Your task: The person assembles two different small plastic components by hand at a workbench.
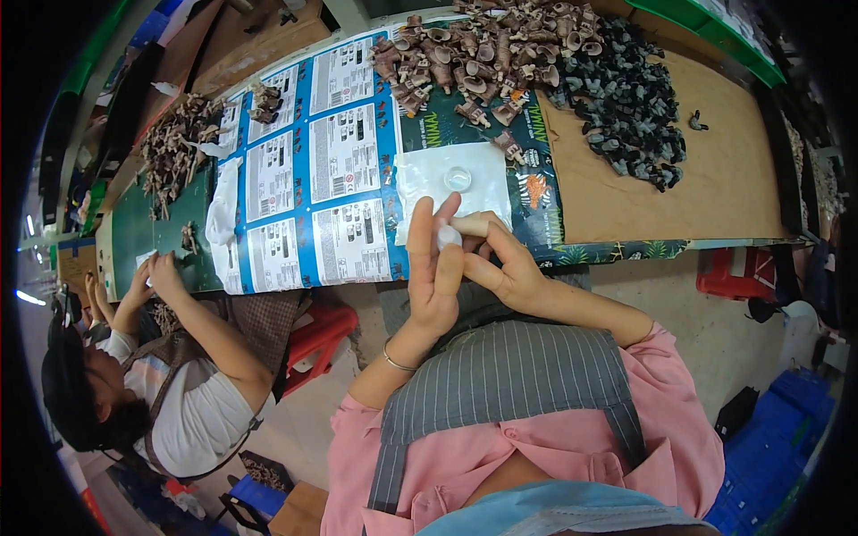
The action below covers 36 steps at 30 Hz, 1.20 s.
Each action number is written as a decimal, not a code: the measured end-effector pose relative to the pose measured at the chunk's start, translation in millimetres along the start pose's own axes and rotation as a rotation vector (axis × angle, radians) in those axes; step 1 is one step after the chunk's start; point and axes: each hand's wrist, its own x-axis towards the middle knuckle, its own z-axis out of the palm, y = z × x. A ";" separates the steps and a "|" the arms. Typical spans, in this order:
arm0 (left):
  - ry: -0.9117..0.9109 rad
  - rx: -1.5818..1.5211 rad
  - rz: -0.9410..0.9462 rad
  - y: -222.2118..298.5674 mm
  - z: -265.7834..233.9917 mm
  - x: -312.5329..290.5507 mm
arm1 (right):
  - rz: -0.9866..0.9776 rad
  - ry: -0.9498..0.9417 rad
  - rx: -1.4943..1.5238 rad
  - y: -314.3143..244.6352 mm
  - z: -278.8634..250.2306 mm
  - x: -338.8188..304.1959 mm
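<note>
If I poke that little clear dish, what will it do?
The small clear round dish looks light, being so little. It might slide, since the white sheet beneath looks smooth. It probably won't tip: it looks low and wide.

From my end, I find print on the sheets covering the table. The blue sheet (301, 183) carries white panels (346, 152), each packed with dark fine print too small for me to make out, and I can pick out barcodes (338, 186) in some. On the dark green sheet (542, 247), large yellow-green letters (433, 130) run sideways, and I see more such lettering down its right side.
</note>
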 end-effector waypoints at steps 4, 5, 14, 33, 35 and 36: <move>-0.005 0.092 0.027 -2.3 5.8 6.1 | 0.050 0.065 0.150 10.6 1.9 -1.1; -0.008 0.084 0.025 -0.1 7.6 8.6 | 0.087 0.037 0.188 13.1 -1.7 0.5; -0.019 0.246 0.104 8.0 11.5 38.2 | 0.296 0.152 0.799 -5.9 -24.5 9.9; 0.555 0.477 0.060 3.7 -141.9 28.5 | -0.255 -0.187 -1.205 -48.7 -100.3 77.3; 0.555 0.454 0.079 4.7 -141.4 27.9 | -0.274 -0.231 -1.254 -53.6 -93.3 81.9; 0.561 0.452 0.076 5.6 -141.7 26.9 | -0.294 -0.264 -1.301 -55.2 -90.3 83.5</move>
